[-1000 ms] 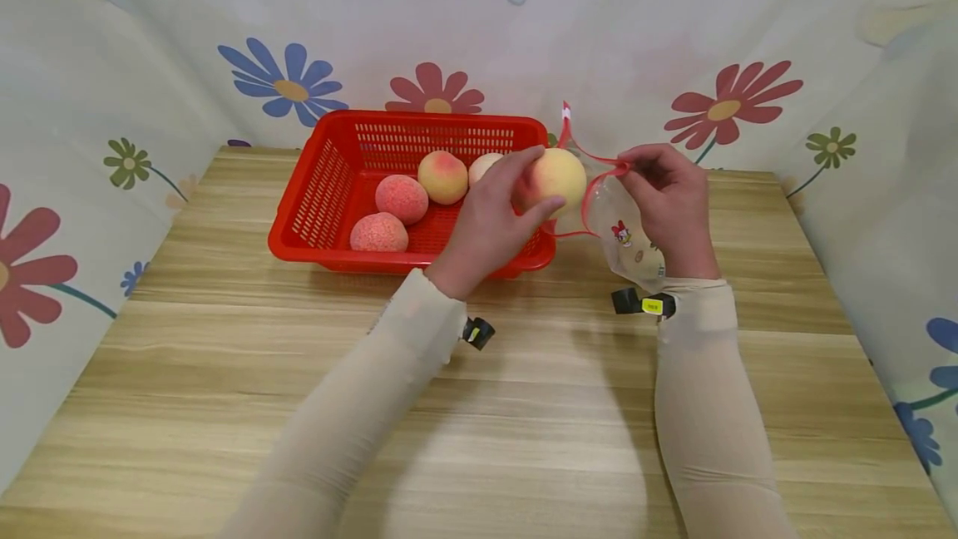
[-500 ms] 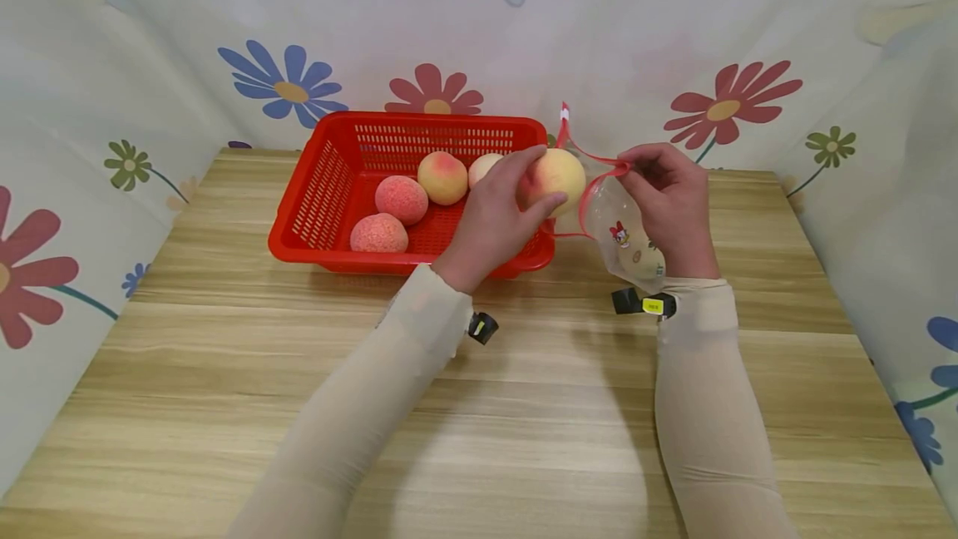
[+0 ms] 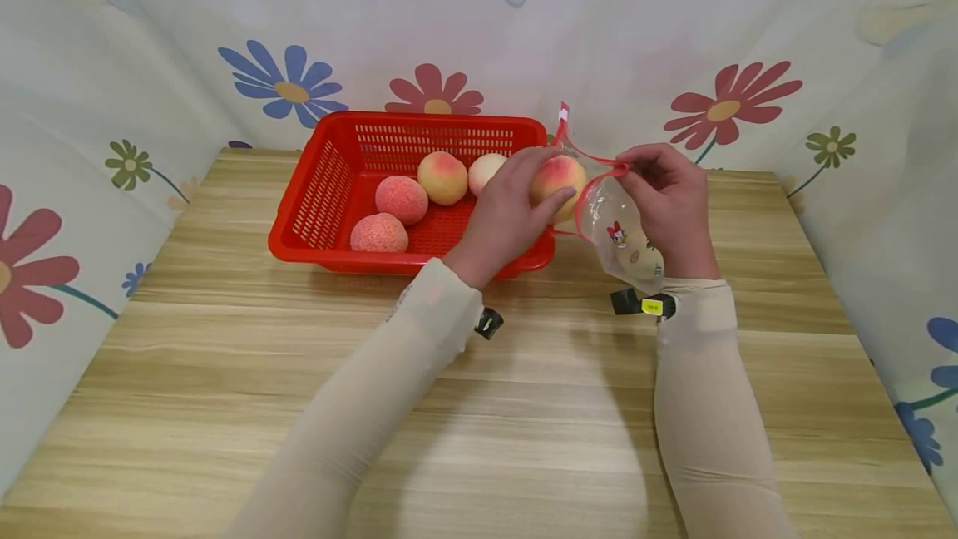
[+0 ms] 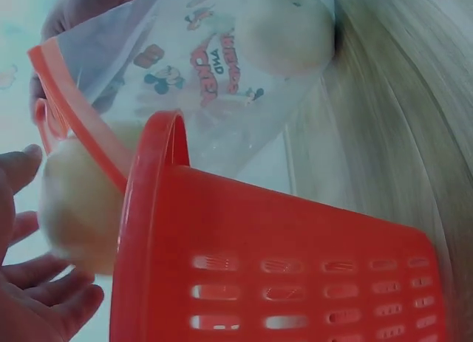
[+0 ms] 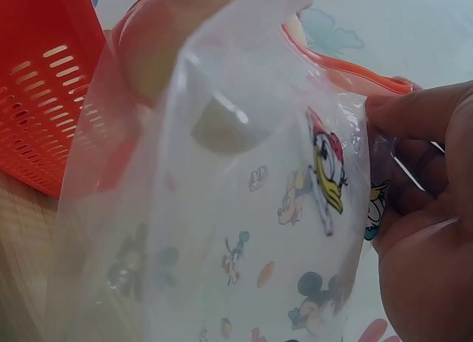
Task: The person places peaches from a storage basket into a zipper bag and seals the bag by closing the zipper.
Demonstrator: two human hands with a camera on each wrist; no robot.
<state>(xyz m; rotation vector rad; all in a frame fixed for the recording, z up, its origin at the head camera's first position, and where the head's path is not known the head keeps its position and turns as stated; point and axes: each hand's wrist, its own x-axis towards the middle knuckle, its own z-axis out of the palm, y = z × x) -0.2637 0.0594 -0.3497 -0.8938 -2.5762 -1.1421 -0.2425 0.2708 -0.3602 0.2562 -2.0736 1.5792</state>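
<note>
In the head view my left hand [image 3: 505,215] holds a yellow and pink peach [image 3: 560,177] at the mouth of a clear zip bag [image 3: 623,231]. Thumb and fingers lie around the fruit, which is partly inside the red-edged opening. My right hand [image 3: 674,202] pinches the bag's red zip edge and keeps the mouth spread. Cartoon figures are printed on the plastic. Through the bag, the left wrist view shows another round pale fruit [image 4: 284,32] low inside. The right wrist view shows the right thumb [image 5: 414,113] against the edge of the bag.
A red plastic basket [image 3: 299,251] stands left of the bag, its right end under my left hand. Inside are a peach [image 3: 442,180], a paler fruit [image 3: 485,171] and two rough pink-red fruits [image 3: 402,199]. All stands on a wooden table [image 3: 524,406] before a flowered cloth.
My left hand has shifted slightly right, and the peach has turned so its pink side faces up, moving further into the bag's mouth. The right hand has stayed in place.
</note>
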